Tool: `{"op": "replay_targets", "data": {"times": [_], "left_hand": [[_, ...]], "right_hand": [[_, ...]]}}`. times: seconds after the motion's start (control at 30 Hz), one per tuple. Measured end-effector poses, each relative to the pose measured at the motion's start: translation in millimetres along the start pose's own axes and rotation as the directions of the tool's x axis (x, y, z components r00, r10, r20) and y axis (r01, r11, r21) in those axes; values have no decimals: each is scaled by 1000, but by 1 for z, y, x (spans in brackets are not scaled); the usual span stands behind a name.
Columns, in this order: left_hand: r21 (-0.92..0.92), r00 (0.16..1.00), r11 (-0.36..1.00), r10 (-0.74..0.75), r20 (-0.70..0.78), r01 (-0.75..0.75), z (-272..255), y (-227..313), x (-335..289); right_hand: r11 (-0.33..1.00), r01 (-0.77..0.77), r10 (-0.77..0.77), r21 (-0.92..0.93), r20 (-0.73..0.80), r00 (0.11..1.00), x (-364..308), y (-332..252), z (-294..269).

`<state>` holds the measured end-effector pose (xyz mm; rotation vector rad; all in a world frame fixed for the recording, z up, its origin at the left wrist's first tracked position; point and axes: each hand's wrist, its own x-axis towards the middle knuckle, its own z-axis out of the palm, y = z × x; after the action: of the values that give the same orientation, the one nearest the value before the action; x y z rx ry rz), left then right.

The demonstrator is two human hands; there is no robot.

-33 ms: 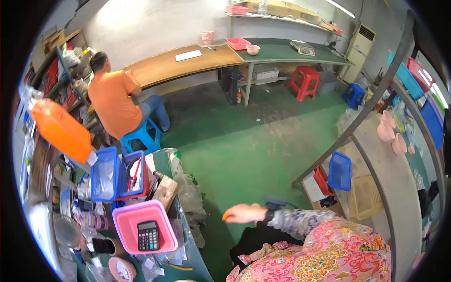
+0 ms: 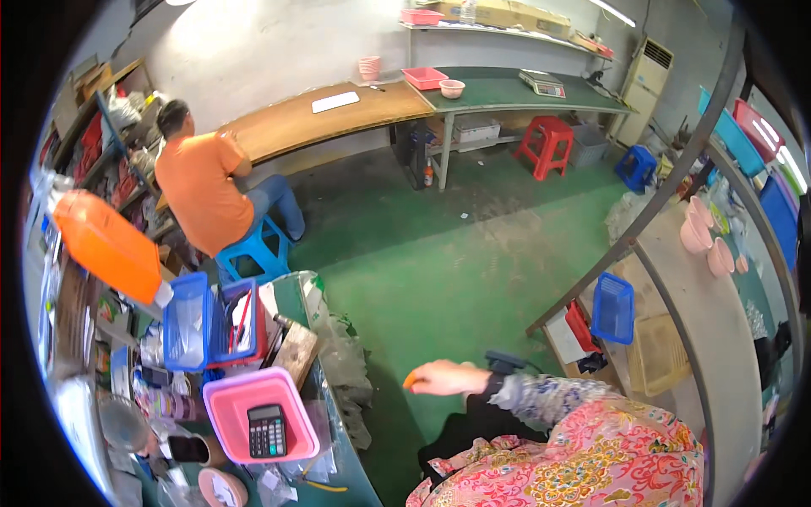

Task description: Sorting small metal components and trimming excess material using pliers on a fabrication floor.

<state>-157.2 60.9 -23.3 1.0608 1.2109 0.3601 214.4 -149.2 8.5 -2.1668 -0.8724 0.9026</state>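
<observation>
My right hand (image 2: 448, 378) reaches leftward at lower centre, its arm in a patterned sleeve. Its fingertips are closed on a small orange piece (image 2: 410, 379), too little of which shows to tell its kind. Below it are black-clad legs (image 2: 456, 439) and a pink floral garment (image 2: 591, 448). My left hand does not show. Across a gap to the left, a pink basin (image 2: 221, 414) with a black calculator (image 2: 268, 431) in it sits on the green-topped table (image 2: 359, 473).
Blue baskets (image 2: 187, 329), a wooden block (image 2: 296, 355) and an orange jug (image 2: 110, 245) crowd the left. A person in an orange shirt (image 2: 198, 186) sits on a blue stool (image 2: 256, 253). A metal post (image 2: 629, 237) and a shelf (image 2: 676, 296) stand at right.
My right hand has moved slightly right and up, still pinching the orange piece. The view has shifted a little. The seated person has barely moved.
</observation>
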Motion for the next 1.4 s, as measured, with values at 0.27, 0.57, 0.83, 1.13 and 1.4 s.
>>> {"op": "replay_targets", "data": {"times": [0.27, 0.57, 0.83, 1.13, 1.4], "left_hand": [[197, 927, 979, -115, 356, 46, 230, 18, 37], [188, 762, 982, -136, 633, 19, 503, 79, 57], [299, 813, 948, -89, 575, -107, 655, 131, 168], [313, 736, 946, -152, 660, -84, 861, 224, 269], [257, 848, 966, -104, 520, -40, 973, 245, 298]], "right_hand": [[510, 852, -753, 122, -414, 511, -87, -110, -229], [521, 825, -658, 219, -513, 551, -99, -63, -421], [802, 578, -553, 151, -176, 814, 12, -1, -538], [901, 187, 124, 392, -643, 756, 113, 223, -730], [790, -7, 525, 613, -670, 526, 238, 523, -883]]}}
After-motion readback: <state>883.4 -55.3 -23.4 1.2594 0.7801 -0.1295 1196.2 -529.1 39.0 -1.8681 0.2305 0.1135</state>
